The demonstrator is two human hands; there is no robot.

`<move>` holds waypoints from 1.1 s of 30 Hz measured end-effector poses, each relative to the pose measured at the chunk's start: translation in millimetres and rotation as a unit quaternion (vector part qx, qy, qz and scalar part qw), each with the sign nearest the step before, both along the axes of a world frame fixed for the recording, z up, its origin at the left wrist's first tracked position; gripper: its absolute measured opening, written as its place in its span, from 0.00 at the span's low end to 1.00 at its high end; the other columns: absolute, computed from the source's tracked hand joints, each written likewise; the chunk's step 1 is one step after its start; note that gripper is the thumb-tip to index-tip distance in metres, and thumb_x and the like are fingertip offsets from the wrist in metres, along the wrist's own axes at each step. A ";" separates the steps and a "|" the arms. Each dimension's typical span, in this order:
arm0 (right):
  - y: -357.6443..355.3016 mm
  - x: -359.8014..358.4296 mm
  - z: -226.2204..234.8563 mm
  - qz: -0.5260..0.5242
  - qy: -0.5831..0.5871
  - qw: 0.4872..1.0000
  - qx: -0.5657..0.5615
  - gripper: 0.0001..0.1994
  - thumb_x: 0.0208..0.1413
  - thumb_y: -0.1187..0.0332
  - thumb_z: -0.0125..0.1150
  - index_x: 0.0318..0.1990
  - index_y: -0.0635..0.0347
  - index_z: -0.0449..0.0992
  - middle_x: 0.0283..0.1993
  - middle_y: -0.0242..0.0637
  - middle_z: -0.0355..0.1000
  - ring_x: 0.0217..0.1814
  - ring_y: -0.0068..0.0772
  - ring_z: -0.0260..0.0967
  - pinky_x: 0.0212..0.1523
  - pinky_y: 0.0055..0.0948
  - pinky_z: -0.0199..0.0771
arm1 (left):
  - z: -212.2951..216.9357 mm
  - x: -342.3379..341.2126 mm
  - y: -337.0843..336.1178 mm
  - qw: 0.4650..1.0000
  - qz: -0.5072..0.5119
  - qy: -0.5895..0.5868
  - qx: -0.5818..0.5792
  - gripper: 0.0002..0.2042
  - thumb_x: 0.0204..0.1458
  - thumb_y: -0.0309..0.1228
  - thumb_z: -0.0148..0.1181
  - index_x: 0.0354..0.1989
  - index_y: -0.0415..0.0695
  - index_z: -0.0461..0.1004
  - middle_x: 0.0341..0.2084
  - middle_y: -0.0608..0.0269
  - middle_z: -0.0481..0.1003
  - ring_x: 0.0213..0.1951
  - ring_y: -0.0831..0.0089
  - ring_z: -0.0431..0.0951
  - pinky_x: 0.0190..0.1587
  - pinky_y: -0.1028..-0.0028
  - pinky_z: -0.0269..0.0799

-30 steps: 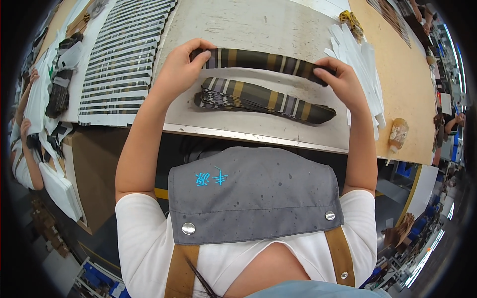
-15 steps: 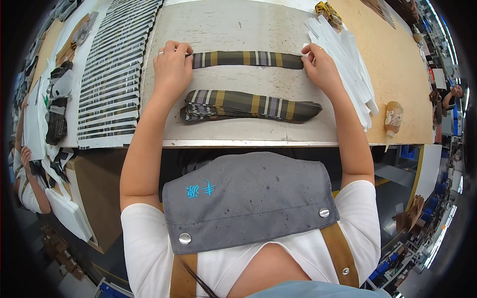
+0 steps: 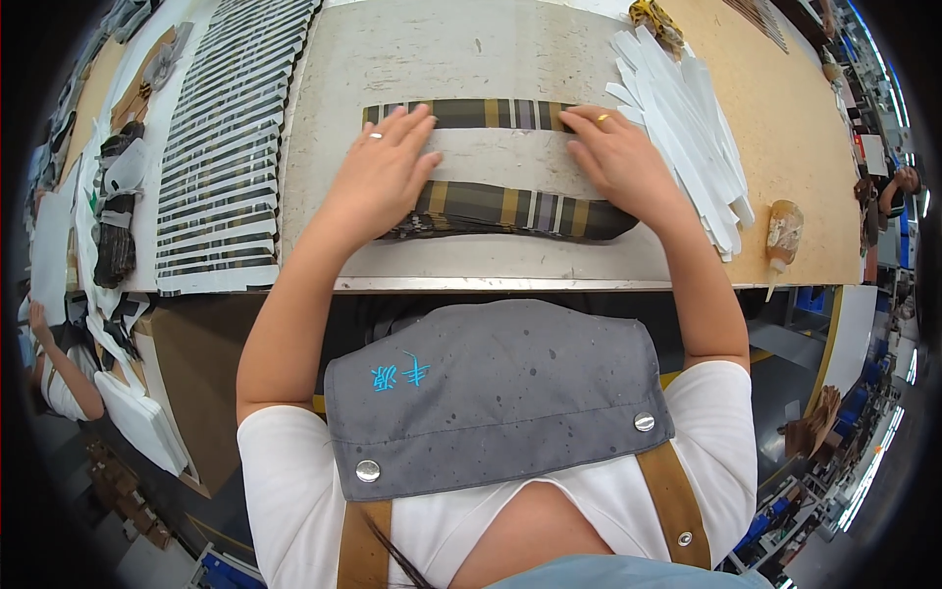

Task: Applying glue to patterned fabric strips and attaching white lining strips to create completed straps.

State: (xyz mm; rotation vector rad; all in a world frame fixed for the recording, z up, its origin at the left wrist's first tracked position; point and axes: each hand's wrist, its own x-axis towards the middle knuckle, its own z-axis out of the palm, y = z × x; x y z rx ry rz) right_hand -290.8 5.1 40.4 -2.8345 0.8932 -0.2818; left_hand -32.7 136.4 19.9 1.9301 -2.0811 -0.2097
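Note:
A dark plaid fabric strip [image 3: 481, 114] with yellow, white and grey-purple bands lies straight across the pale work board. My left hand [image 3: 388, 177] rests its outstretched fingers on the strip's left part, thumb apart. The fingers of my right hand [image 3: 618, 162] are stretched over the strip's right end, its thumb spread below. Nearer to me lies a stack of matching plaid strips [image 3: 520, 209]; my left hand and wrist cover its left end, and my right wrist is beside its right end.
White paper-like strips [image 3: 682, 137] lie fanned on the right, with a glue bottle [image 3: 783, 236] nearby. A yellow cloth bundle [image 3: 655, 22] sits at the far right. Rows of plaid and white strips [image 3: 221, 177] cover the left side. Another person's arm [image 3: 69, 368] shows at far left.
Both hands have let go of the strip's ends and now lie on it with fingers extended. My left hand has moved right and nearer; the strip lies slightly further left.

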 end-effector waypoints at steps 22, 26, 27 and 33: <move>66.7 10.5 -8.3 0.073 -0.146 0.981 0.106 0.16 0.46 0.65 0.64 0.43 0.54 0.73 0.39 0.33 0.68 0.45 0.38 0.63 0.48 0.34 0.64 | 14.1 -30.2 41.1 0.978 0.012 0.208 -0.011 0.15 0.45 0.28 0.61 0.44 0.46 0.72 0.40 0.60 0.66 0.45 0.63 0.63 0.53 0.66 0.51; 70.3 11.4 -6.7 0.077 -0.189 0.968 0.147 0.12 0.43 0.70 0.64 0.37 0.55 0.72 0.40 0.33 0.67 0.47 0.38 0.62 0.50 0.36 0.63 | 15.1 -32.3 45.3 0.978 0.020 0.204 -0.045 0.11 0.44 0.26 0.61 0.38 0.45 0.73 0.39 0.61 0.66 0.45 0.64 0.64 0.51 0.66 0.52; 70.4 11.4 -5.0 0.073 -0.181 0.969 0.151 0.10 0.43 0.70 0.63 0.35 0.56 0.71 0.40 0.33 0.67 0.47 0.38 0.62 0.50 0.37 0.62 | 14.2 -31.1 45.5 0.981 0.013 0.187 -0.051 0.09 0.44 0.25 0.61 0.36 0.45 0.73 0.37 0.62 0.67 0.44 0.64 0.64 0.50 0.67 0.52; 47.5 -4.6 20.4 0.074 -0.099 0.980 0.154 0.09 0.43 0.72 0.62 0.32 0.59 0.69 0.38 0.34 0.67 0.48 0.38 0.61 0.51 0.37 0.59 | 31.3 -15.4 46.4 0.984 0.014 0.174 -0.038 0.05 0.45 0.25 0.60 0.31 0.44 0.72 0.28 0.66 0.68 0.36 0.67 0.66 0.46 0.69 0.52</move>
